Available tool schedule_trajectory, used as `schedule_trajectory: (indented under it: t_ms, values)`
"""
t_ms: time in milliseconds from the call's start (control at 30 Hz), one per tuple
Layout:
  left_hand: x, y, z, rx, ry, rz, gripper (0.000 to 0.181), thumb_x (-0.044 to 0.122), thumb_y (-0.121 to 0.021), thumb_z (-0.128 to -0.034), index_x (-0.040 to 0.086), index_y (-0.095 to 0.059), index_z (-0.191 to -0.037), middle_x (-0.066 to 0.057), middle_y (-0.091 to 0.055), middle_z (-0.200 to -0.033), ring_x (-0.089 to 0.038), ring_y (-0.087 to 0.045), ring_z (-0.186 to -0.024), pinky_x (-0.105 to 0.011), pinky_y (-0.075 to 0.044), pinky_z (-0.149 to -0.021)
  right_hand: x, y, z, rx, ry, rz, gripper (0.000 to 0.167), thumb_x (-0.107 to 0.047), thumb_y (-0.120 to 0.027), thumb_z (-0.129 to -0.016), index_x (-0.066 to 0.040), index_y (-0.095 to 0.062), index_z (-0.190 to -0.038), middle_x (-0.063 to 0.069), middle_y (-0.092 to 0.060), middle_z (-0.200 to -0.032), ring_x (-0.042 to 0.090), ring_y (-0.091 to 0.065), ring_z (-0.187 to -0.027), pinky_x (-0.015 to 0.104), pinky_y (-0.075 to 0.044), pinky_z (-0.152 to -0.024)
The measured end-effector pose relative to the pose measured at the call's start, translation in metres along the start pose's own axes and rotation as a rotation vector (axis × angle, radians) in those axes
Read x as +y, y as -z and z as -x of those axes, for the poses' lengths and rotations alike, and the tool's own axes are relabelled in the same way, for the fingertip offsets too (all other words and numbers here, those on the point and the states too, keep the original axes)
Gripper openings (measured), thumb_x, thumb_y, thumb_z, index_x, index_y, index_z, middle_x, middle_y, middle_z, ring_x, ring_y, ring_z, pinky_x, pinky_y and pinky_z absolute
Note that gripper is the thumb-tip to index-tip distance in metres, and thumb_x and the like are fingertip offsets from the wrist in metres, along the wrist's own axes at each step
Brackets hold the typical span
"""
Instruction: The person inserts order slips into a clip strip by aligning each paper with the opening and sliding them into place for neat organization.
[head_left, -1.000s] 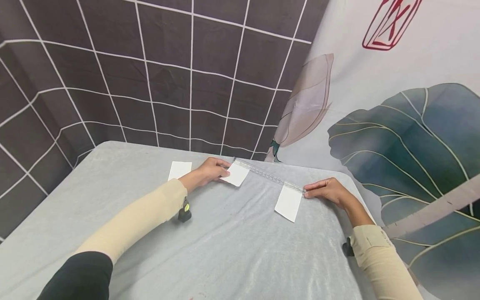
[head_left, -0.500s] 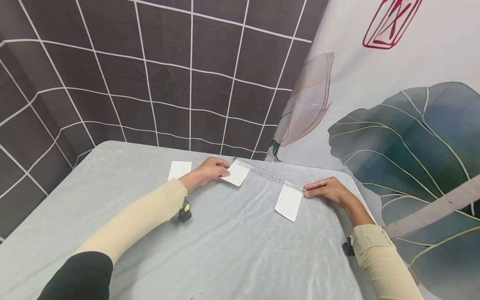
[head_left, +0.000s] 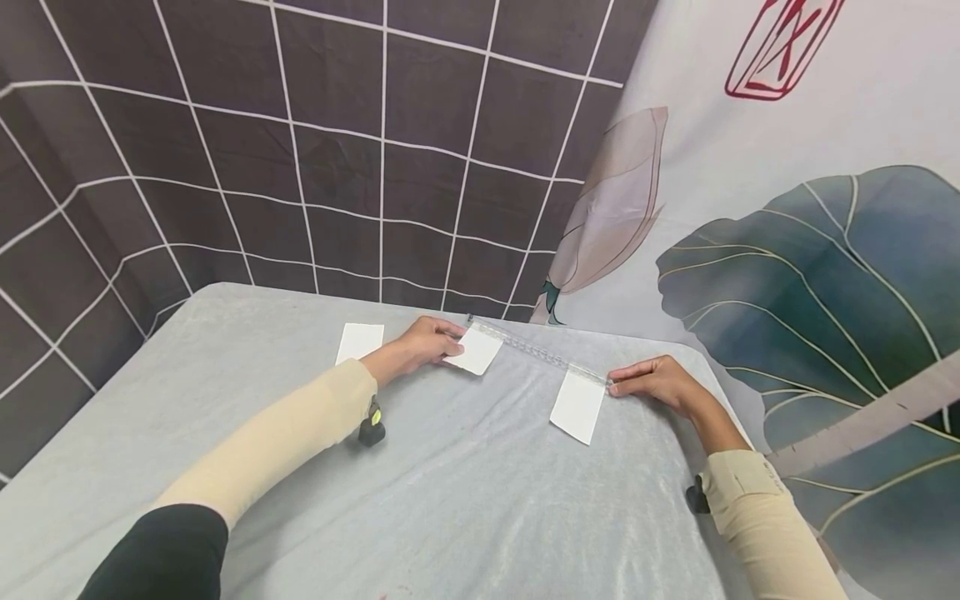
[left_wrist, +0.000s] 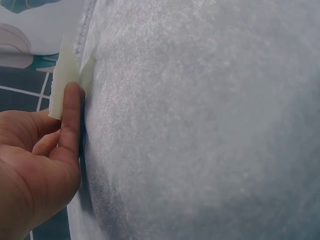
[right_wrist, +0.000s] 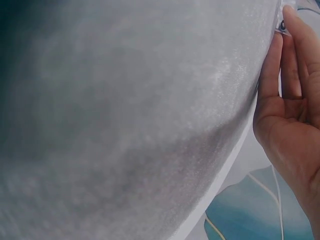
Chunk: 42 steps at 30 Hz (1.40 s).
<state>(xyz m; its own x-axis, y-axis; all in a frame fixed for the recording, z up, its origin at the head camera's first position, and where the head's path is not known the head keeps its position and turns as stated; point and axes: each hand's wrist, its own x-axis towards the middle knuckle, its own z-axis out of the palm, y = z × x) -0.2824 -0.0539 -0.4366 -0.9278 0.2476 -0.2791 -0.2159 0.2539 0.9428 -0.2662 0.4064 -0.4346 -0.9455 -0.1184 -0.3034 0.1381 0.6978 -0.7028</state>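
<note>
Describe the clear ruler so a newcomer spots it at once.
Find the grey cloth-covered table, then look toward its far edge, between the left hand and the right hand. The ruler slants across that gap, the right hand pinching one end. It is the long, thin, see-through strip, unlike the three shorter, opaque white cards nearby.

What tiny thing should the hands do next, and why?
Perhaps the left hand should lay its white card flat: it pinches that card near one end of the clear ruler, while the right hand pinches the ruler's other end.
</note>
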Motion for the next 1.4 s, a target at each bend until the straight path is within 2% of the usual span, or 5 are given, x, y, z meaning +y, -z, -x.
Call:
schedule_trajectory:
  t_ms: [167, 767, 1033, 1300, 1400]
  values:
    - [-0.0034, -0.0015, -0.0026, -0.002, -0.006, 0.01, 0.049, -0.005, -0.073, -0.1014, -0.006, -0.066, -0.15, -0.03, -0.074, -0.142, -0.02, -0.076, -0.106, -0.033, -0.069, -0.098, 0.0, -0.0008, 0.0017, 0.003, 0.007, 0.007, 0.043, -0.034, -0.098, -0.09, -0.014, -0.088, -0.126, -0.005, -0.087, -0.124, -0.006, -0.072, -0.108, 0.025, -0.06, -0.101]
    - [-0.0018, -0.0033, -0.0047, -0.018, 0.002, 0.033, 0.049, -0.005, -0.074, -0.1021, -0.006, -0.065, -0.151, -0.027, -0.074, -0.14, -0.017, -0.073, -0.106, -0.038, -0.068, -0.108, 0.0004, 0.001, 0.0001, -0.001, 0.003, -0.026, 0.042, -0.032, -0.099, -0.09, -0.013, -0.087, -0.126, -0.007, -0.087, -0.12, -0.007, -0.073, -0.104, 0.014, -0.058, -0.089]
    - [-0.0033, -0.0035, -0.0055, -0.021, 0.006, 0.057, 0.049, -0.006, -0.074, -0.1021, -0.008, -0.065, -0.151, -0.024, -0.075, -0.136, -0.015, -0.072, -0.103, -0.037, -0.068, -0.107, -0.0007, 0.001, 0.0, 0.001, 0.0, -0.018, 0.042, -0.032, -0.099, -0.089, -0.013, -0.088, -0.126, -0.008, -0.087, -0.12, -0.007, -0.071, -0.105, 0.014, -0.056, -0.091]
    - [-0.006, -0.0028, -0.0079, -0.017, 0.004, 0.035, 0.05, -0.004, -0.075, -0.1017, -0.005, -0.066, -0.151, -0.027, -0.074, -0.143, -0.018, -0.075, -0.109, -0.039, -0.067, -0.11, -0.003, 0.0002, 0.0004, 0.01, -0.005, 0.005, 0.043, -0.034, -0.1, -0.088, -0.015, -0.088, -0.125, -0.006, -0.087, -0.122, -0.006, -0.071, -0.107, 0.034, -0.058, -0.108]
    - [-0.0059, -0.0036, -0.0078, -0.022, 0.007, 0.036, 0.05, -0.003, -0.075, -0.1018, -0.005, -0.066, -0.151, -0.027, -0.074, -0.142, -0.018, -0.075, -0.109, -0.039, -0.067, -0.11, -0.0029, 0.0001, 0.0015, 0.006, -0.006, 0.002, 0.044, -0.034, -0.1, -0.087, -0.015, -0.088, -0.124, -0.006, -0.087, -0.122, -0.006, -0.072, -0.108, 0.033, -0.059, -0.107]
